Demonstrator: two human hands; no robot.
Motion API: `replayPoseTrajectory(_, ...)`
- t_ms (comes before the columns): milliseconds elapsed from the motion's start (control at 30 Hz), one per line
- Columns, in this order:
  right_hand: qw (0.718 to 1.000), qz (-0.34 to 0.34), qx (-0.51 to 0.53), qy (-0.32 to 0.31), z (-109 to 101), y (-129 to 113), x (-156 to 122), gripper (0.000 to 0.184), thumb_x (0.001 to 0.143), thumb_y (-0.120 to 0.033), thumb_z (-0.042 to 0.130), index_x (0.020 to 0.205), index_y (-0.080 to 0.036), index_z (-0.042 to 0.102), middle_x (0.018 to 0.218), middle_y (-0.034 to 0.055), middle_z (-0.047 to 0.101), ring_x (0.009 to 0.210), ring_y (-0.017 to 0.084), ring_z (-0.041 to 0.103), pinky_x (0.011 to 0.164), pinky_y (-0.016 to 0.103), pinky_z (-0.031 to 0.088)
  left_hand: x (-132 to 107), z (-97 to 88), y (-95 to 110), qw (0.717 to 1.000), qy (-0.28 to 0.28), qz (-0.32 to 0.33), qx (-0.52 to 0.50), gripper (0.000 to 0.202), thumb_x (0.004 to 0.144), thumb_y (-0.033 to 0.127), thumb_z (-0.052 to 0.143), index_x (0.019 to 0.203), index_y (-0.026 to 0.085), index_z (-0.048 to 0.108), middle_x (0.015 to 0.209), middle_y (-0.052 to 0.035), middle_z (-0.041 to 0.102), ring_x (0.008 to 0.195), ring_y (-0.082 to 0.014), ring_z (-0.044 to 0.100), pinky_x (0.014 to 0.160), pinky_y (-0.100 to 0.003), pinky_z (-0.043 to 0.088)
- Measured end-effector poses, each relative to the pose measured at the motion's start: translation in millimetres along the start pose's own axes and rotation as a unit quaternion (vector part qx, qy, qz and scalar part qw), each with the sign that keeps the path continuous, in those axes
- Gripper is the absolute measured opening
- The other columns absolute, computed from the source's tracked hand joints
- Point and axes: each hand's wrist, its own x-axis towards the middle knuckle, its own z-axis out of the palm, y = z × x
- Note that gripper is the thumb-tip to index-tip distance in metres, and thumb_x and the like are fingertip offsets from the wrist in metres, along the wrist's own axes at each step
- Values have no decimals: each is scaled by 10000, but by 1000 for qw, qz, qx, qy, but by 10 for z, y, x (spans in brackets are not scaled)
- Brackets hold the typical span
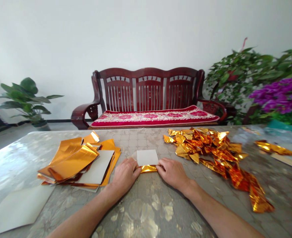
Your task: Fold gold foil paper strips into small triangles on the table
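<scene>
Between my hands on the table lies a sheet of gold foil paper [147, 157], white side up, its near edge folded over into a shiny gold strip. My left hand [126, 171] grips the left end of that fold, thumb pressed on it and fingers curled. At the right end, my right hand [172, 172] pinches the fold the same way. Left of my left hand is a loose stack of gold foil sheets [73, 158], some showing white backs. Beyond my right hand spreads a heap of folded gold foil pieces [208, 145], trailing toward the near right.
A white sheet [19, 206] lies at the table's near left. On the right are one more folded gold piece [277, 148], clear plastic [250, 135] and purple flowers [281, 94]. Behind the patterned table [146, 205] stands a dark wooden bench [149, 89] with a red cushion.
</scene>
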Motion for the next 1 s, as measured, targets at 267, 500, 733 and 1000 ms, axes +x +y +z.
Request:
replayPoseTrajectory(267,1000,-5,-4,6,10,7,1,203,934,-284,510,797,-227,647,835,8,709,775,157,636,629,271,313,-2,8,0,1000,3,2,4,264,924,339,508,724,200,612,840,-35,653,844,-187,585,706,-278,363)
replayPoseTrajectory(500,1000,0,1,0,13,6,1,205,938,-291,506,806,-224,648,842,14,712,787,159,637,639,268,320,1,1,10,1000,-2,-5,7,258,921,337,507,733,199,617,844,-38,653,852,-188,589,711,-281,363)
replayPoseTrajectory(733,1000,-6,6,0,20,16,6,206,939,-285,498,801,-225,639,832,16,711,775,159,634,629,266,306,3,20,-5,1000,7,2,9,260,923,329,506,715,201,594,839,-32,647,832,-182,583,694,-276,347)
replayPoseTrajectory(1000,1000,-14,5,5,35,35,-4,204,943,-283,490,804,-228,629,835,13,710,780,160,632,637,267,304,-7,40,-19,1000,16,12,4,251,921,307,510,705,198,575,826,-24,639,823,-175,579,689,-273,335)
